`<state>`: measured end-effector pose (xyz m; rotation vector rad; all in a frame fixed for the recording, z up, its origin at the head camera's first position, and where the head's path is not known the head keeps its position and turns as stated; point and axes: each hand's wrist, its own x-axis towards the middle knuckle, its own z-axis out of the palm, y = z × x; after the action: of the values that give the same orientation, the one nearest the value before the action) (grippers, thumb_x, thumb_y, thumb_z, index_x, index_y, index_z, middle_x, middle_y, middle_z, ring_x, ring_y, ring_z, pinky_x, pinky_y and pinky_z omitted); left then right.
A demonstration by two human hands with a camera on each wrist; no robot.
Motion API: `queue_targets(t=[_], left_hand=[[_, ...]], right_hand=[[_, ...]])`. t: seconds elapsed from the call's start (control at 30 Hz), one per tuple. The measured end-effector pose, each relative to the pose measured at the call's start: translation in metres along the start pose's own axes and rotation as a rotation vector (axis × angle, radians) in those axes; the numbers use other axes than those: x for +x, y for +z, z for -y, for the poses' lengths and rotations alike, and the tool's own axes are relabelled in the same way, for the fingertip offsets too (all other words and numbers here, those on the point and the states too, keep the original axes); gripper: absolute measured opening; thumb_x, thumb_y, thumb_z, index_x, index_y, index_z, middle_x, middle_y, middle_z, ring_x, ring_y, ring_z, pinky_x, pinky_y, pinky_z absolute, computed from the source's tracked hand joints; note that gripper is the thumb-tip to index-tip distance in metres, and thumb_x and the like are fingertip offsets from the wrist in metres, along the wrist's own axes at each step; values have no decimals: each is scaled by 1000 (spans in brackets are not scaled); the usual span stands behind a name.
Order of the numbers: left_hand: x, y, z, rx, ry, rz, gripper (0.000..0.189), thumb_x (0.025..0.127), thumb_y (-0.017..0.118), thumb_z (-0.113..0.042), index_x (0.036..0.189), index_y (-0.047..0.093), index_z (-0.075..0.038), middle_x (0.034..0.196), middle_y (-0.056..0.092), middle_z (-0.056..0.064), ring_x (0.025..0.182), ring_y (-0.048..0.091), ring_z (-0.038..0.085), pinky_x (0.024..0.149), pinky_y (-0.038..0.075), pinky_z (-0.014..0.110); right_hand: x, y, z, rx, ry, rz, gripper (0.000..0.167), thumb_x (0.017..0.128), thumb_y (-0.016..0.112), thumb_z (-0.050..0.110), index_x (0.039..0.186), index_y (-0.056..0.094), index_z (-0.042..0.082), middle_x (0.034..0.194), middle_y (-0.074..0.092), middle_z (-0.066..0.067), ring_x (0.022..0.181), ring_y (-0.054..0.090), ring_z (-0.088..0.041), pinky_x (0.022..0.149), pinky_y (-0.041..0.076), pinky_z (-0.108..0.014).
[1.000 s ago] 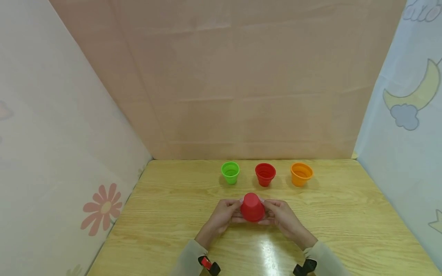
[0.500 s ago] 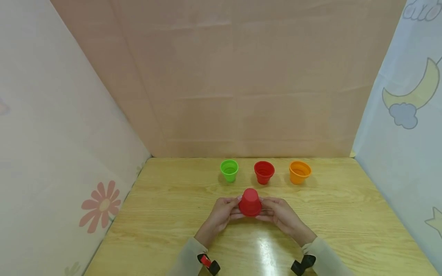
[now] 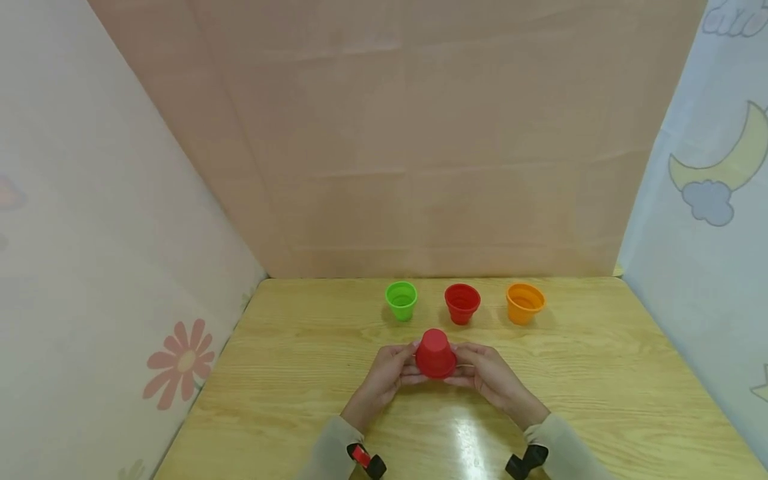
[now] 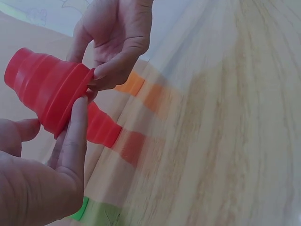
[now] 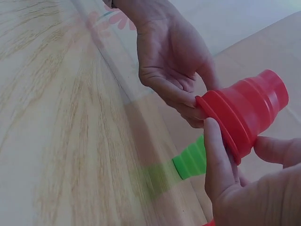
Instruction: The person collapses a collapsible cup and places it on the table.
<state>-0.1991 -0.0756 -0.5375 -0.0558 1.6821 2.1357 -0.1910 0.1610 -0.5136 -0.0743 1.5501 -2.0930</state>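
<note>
Between my two hands is a red ribbed cup point(image 3: 435, 355), raised off the table with its narrow closed base up and its wide rim down, tilted in the wrist views. My left hand point(image 3: 385, 375) pinches it on the left side, thumb on the wall and fingers along the rim point(image 4: 61, 127). From the other side my right hand point(image 3: 487, 377) pinches it the same way, fingertips at the rim point(image 5: 221, 127). The cup's inside is hidden in every view.
Behind the hands, a green cup point(image 3: 401, 301), a second red cup point(image 3: 462, 305) and an orange cup point(image 3: 525, 305) stand upright in a row on the wooden table point(image 3: 300, 360). A brown panel point(image 3: 420, 167) rises at the back edge, with printed panels on both sides.
Over the last second both hands have raised the red cup slightly and tipped it, so more of its side shows. The grip stays the same, and the row of cups has not moved.
</note>
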Motion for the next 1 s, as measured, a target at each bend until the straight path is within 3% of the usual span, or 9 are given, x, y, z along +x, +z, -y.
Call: queue_targets(t=[0.23,0.47,1.0], left_hand=[[4,5,-2,33,-31,44,44,108,58,-37,124,75,0,107,81,20,90,81,23,81,67,38],[6,6,1,50,-59,63,46,108,58,-39,121,76,1,104,81,21,81,80,20,77,68,38],[2,8,0,71,-54,92,39,104,64,-32,119,77,1,101,81,21,79,81,23,73,68,41]], right_hand=[[0,-3,2,-51,6,-18,35,111,53,26,135,65,3,108,77,2,95,75,-15,89,66,-36],[1,-4,0,-95,28,-3,41,111,52,29,138,62,-1,108,79,1,94,74,-15,85,66,-33],[-2,-7,-4,-67,60,22,32,111,53,32,124,71,8,103,78,2,89,73,-16,80,66,-31]])
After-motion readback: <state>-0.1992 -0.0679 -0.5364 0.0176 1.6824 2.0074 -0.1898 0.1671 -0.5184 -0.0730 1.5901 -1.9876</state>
